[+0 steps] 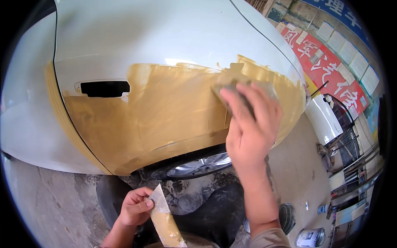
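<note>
– What's happening now?
– Smoothing, I'd say: the right hand (252, 113) clamps a blurred spreader (226, 84) over the tan filler (173, 103) on the white car (165, 35), above the wheel (200, 165).
– And the left hand (136, 207)?
– Low down, pinching a filler-smeared plate (166, 221). The next stroke probably wants light, even pressure.
– The tan filler?
– Streaky, ragged along its top edge. Beyond, a red banner (318, 62) and, on the floor (295, 155), a tin (309, 238).

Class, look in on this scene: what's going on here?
A person's right hand holds a flat grey tool, blurred, over the tan coating on a glossy white car body. Their left hand grips a thin, pale plate smeared with tan paste. The coating spreads above the silver-spoked wheel and beside the black rectangular opening.
</note>
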A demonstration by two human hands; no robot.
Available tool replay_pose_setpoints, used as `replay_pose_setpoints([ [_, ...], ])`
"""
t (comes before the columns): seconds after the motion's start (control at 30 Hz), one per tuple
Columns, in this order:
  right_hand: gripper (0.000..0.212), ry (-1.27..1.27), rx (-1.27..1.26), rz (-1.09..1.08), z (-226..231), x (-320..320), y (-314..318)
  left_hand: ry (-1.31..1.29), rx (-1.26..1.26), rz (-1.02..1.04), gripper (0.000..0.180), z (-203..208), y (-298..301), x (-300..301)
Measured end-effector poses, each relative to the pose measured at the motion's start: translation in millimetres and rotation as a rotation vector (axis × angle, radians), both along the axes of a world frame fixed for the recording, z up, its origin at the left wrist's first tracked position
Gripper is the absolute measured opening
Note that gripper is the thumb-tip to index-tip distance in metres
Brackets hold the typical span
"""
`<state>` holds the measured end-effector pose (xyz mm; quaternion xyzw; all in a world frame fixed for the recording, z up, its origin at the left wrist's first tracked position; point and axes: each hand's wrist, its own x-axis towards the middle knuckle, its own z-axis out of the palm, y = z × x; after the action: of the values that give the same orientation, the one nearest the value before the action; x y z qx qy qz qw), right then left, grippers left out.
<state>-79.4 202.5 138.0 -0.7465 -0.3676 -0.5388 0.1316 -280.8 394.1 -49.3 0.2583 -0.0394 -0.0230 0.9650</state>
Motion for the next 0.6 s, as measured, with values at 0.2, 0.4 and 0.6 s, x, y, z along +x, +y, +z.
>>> replay_pose_setpoints([
  [0.2, 0.029, 0.013, -0.089, -0.101, -69, -34, -17, 0.022, 0.007, -0.012, 0.020, -2, 10, 2],
  [0.4, 0.030, 0.082, -0.171, -0.129, -86, -48, -37, 0.026, 0.045, 0.003, 0.020, 3, 3, 0],
  [0.6, 0.034, -0.080, -0.123, -0.042, -14, -29, 4, -0.007, -0.001, -0.042, 0.018, 1, 5, -2],
])
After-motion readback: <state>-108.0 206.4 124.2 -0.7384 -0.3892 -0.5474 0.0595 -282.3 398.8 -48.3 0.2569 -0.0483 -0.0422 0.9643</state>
